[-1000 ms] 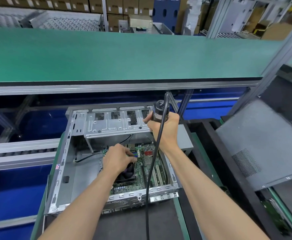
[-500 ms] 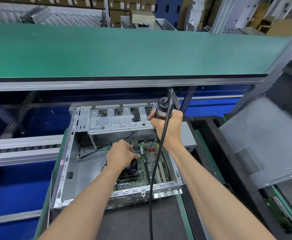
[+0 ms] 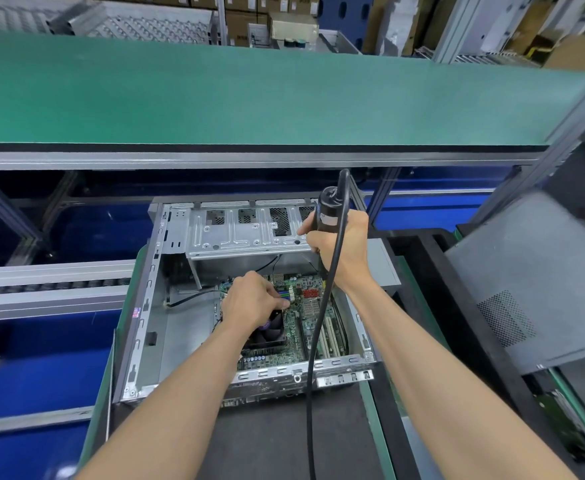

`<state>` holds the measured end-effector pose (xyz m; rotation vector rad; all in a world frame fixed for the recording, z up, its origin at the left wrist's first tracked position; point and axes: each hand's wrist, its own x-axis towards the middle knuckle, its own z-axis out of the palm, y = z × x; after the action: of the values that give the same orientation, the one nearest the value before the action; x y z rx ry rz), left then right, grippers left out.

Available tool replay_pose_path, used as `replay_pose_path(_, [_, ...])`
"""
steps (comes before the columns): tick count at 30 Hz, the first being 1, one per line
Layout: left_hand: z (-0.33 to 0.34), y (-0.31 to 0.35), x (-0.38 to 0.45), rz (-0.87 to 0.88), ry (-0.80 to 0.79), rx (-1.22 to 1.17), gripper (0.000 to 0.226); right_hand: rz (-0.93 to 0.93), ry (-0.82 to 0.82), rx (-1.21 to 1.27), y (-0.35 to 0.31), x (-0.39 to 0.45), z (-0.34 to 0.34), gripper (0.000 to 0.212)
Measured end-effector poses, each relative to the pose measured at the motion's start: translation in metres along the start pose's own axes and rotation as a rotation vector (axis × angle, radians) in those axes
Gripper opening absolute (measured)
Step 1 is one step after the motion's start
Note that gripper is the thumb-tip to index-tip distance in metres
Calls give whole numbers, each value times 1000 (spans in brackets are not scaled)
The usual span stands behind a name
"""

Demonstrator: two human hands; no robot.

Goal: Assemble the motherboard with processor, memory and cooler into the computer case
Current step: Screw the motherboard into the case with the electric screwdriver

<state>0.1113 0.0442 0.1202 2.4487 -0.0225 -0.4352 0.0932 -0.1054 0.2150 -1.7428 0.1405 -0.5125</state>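
Risks stripping a screw or gouging the green motherboard (image 3: 298, 327) if black corded electric screwdriver (image 3: 329, 211), fisted in right hand (image 3: 339, 251), tilts while left hand (image 3: 253, 301), fingers curled on black cooler fan (image 3: 270, 336), slips.

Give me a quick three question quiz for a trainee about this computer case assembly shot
1. True or false: the right hand grips an electric screwdriver.
2. Where is the left hand? A) on the green conveyor B) inside the computer case, by the cooler fan C) on the side panel
3. Fill in: a black ____ hangs from the screwdriver's top.

Key: 1 true; 2 B; 3 cable
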Motion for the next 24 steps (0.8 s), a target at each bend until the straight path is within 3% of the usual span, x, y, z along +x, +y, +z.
replay_pose_path(3, [0, -1, 1, -4, -7, -11, 24, 0, 64, 14, 1, -1, 2, 4])
replay_pose_path(5, [0, -1, 2, -4, -11, -18, 24, -4, 119, 1, 6, 0, 3, 25])
replay_pose_path(8, [0, -1, 2, 4, -17, -26, 23, -9, 134, 26, 5, 0, 3, 3])
replay_pose_path(11, [0, -1, 1, 0, -6, -34, 22, -21, 136, 30, 7, 2, 2, 15])
replay_pose_path(14, [0, -2, 0, -1, -7, -37, 22, -17, 100, 2, 8, 3, 3, 3])
replay_pose_path(20, [0, -1, 0, 9, -2, -25, 22, -41, -67, 26, 1, 1, 3, 29])
replay_pose_path(24, [0, -2, -2, 8, -3, -25, 20, -30, -142, 26, -3, -3, 7, 20])
